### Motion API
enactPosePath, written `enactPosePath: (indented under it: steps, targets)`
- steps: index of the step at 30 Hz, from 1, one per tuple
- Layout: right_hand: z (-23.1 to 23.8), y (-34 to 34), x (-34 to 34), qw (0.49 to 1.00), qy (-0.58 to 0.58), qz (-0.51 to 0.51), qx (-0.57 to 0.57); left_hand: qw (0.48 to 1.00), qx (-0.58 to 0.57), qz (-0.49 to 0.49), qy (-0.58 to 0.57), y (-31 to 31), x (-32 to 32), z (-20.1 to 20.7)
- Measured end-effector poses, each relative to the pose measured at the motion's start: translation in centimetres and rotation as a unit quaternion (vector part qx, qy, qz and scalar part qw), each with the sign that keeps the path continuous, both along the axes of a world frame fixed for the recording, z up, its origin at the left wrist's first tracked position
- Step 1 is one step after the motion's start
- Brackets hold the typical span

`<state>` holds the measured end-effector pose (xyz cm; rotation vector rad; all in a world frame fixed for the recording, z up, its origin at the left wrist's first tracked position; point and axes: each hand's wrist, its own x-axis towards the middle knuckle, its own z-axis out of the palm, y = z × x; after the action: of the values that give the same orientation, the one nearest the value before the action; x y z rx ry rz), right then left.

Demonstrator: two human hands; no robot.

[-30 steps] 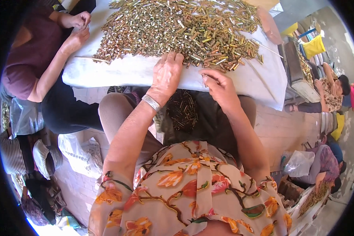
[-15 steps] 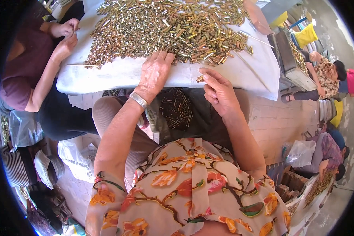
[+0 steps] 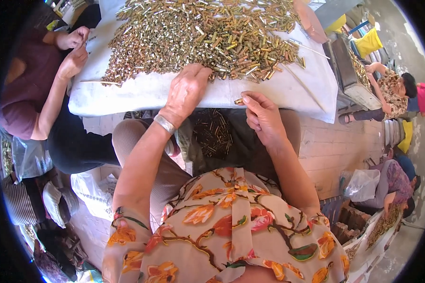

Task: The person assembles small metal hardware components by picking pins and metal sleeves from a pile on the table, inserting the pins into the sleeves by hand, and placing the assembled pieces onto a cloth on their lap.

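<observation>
Seen from above, a person in a flowered blouse sits at a table (image 3: pixel 288 94) covered with a white cloth, on which a broad heap of small brass-coloured metal pieces (image 3: pixel 203 33) lies. The left hand (image 3: pixel 186 89) rests palm down at the near edge of the heap, fingers spread loosely and touching the pieces, closed on nothing; it wears a silver bracelet (image 3: pixel 164 124). The right hand (image 3: pixel 262 115) is just off the table's near edge and pinches one small brass piece (image 3: pixel 239 101) between thumb and fingertips. Compared with half a second ago, the left hand has slid a little further up into the heap, while the right hand has kept its pinch on the single piece at the table edge; this suggests pieces are being picked out one by one. Below the table edge, a dark cloth on the lap (image 3: pixel 215 134) holds a small collection of similar pieces. At the upper left another person's hands (image 3: pixel 73 49) work at the same heap. A white plastic bag (image 3: pixel 94 191) lies on the floor at the left, and a clear plastic bag (image 3: pixel 361 184) at the right; a yellow container (image 3: pixel 368 42) stands at the upper right.
</observation>
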<state>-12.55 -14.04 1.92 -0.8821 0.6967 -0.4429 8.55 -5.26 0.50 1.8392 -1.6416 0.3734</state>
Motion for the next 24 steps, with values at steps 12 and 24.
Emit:
enactPosePath:
  steps: [12, 24]
  targets:
    - [2.9, 3.4, -0.4, 0.956, 0.025, -0.051, -0.287, 0.576, -0.09, -0.081, 0.808, 4.6, -8.5, 1.9]
    - [2.7, 4.6, -0.8, 0.937, -0.017, -0.044, -0.347, 0.574, -0.161, -0.085, 0.799, 5.4, -11.0, 2.6]
